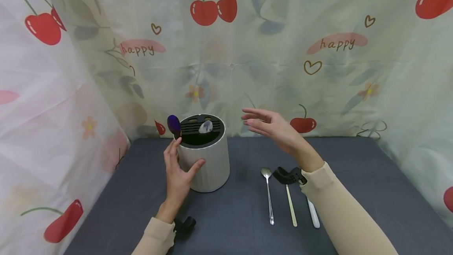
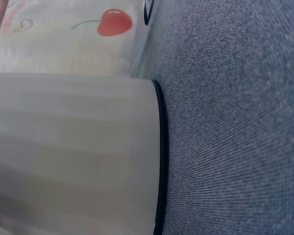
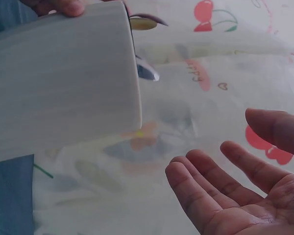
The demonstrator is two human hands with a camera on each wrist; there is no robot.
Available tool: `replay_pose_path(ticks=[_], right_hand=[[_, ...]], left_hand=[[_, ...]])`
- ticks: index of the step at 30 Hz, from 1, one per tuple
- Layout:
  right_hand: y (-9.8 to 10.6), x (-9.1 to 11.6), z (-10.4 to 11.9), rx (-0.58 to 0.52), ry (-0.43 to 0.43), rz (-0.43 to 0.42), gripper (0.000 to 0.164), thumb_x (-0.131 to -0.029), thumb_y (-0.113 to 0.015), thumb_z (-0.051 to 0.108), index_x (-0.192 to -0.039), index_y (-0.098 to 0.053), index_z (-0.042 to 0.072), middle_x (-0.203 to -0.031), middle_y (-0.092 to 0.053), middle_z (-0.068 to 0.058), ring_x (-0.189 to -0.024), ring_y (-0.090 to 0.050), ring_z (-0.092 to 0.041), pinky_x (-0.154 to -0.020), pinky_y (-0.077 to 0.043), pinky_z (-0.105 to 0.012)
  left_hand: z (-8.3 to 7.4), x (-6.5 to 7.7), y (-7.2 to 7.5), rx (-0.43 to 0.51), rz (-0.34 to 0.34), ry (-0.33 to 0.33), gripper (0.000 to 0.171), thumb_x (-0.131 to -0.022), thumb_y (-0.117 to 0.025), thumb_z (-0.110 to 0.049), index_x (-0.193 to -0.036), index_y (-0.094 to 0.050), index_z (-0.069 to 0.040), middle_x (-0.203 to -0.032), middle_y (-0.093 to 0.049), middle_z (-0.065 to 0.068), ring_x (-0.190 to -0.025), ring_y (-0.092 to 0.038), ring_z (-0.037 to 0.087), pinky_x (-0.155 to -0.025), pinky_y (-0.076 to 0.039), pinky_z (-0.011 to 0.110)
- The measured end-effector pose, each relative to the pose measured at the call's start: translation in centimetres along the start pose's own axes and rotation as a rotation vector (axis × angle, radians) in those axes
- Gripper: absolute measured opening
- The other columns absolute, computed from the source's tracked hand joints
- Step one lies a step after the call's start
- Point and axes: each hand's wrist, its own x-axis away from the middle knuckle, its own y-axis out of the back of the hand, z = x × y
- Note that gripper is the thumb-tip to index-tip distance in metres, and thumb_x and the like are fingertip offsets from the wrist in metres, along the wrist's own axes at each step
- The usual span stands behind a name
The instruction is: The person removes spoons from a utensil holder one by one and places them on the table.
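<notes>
A pale grey ribbed utensil holder [image 1: 209, 168] with a black slotted top stands upright on the table. My left hand [image 1: 178, 174] holds its left side, thumb spread across the front and fingers reaching near the rim. A dark purple spoon [image 1: 174, 125] rises at the left edge of the top. Near the middle slots shows a silver spoon bowl [image 1: 206, 127]. To the right of the holder, my right hand [image 1: 274, 127] is raised in the air with nothing in it; in the right wrist view its fingers [image 3: 206, 181] are loosely extended.
On the dark grey table [image 1: 244, 223], right of the holder, lie a long silver spoon [image 1: 269, 200], a utensil with a cream handle [image 1: 291, 207] and one with a white handle [image 1: 313, 213]. The right arm partly hides these last two. Cherry-print curtains [image 1: 230, 78] enclose the back and sides.
</notes>
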Motion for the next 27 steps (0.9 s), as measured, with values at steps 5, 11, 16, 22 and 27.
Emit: replay_pose_path(ticks=[5, 11, 16, 22, 27], right_hand=[[-0.9, -0.8, 0.7, -0.003, 0.014, 0.015, 0.053, -0.106, -0.061, 0.015, -0.157, -0.046, 0.008, -0.151, -0.051, -0.017, -0.143, -0.048, -0.033, -0.113, -0.044, -0.036], [-2.2, -2.0, 1.0, 0.004, -0.006, 0.024, 0.052, -0.106, -0.061, 0.015, -0.156, -0.047, 0.010, -0.150, -0.055, -0.014, -0.139, -0.053, -0.030, -0.114, -0.043, -0.039], [-3.2, -2.7, 1.0, 0.024, 0.008, 0.056, 0.053, -0.107, -0.059, 0.014, -0.157, -0.045, 0.009, -0.151, -0.053, -0.016, -0.141, -0.051, -0.032, -0.115, -0.042, -0.041], [-4.3, -3.5, 0.7, 0.073, 0.020, 0.102, 0.053, -0.108, -0.058, 0.019, -0.159, -0.043, 0.011, -0.155, -0.049, -0.018, -0.143, -0.047, -0.035, -0.118, -0.038, -0.051], [-5.3, -4.2, 0.8, 0.136, 0.021, 0.096, 0.052, -0.109, -0.057, 0.022, -0.158, -0.044, 0.012, -0.154, -0.049, -0.021, -0.140, -0.050, -0.033, -0.117, -0.035, -0.058]], left_hand=[[0.0, 0.0, 0.0, -0.002, 0.001, -0.003, 0.094, -0.087, -0.088, -0.024, -0.161, -0.032, -0.041, -0.162, -0.026, 0.010, -0.152, -0.027, 0.033, -0.116, -0.028, 0.069], [0.0, 0.0, 0.0, 0.006, 0.001, -0.007, 0.094, -0.087, -0.088, -0.024, -0.161, -0.032, -0.041, -0.162, -0.025, 0.011, -0.152, -0.025, 0.033, -0.116, -0.027, 0.069], [0.0, 0.0, 0.0, -0.004, -0.001, -0.009, 0.095, -0.086, -0.088, -0.025, -0.161, -0.031, -0.041, -0.162, -0.025, 0.011, -0.152, -0.026, 0.033, -0.116, -0.028, 0.070], [0.0, 0.0, 0.0, -0.007, 0.000, -0.003, 0.095, -0.086, -0.088, -0.025, -0.161, -0.031, -0.041, -0.162, -0.025, 0.011, -0.152, -0.026, 0.034, -0.116, -0.028, 0.070], [0.0, -0.1, 0.0, -0.008, 0.003, -0.005, 0.095, -0.086, -0.088, -0.026, -0.161, -0.031, -0.041, -0.162, -0.025, 0.011, -0.152, -0.026, 0.035, -0.116, -0.028, 0.070]])
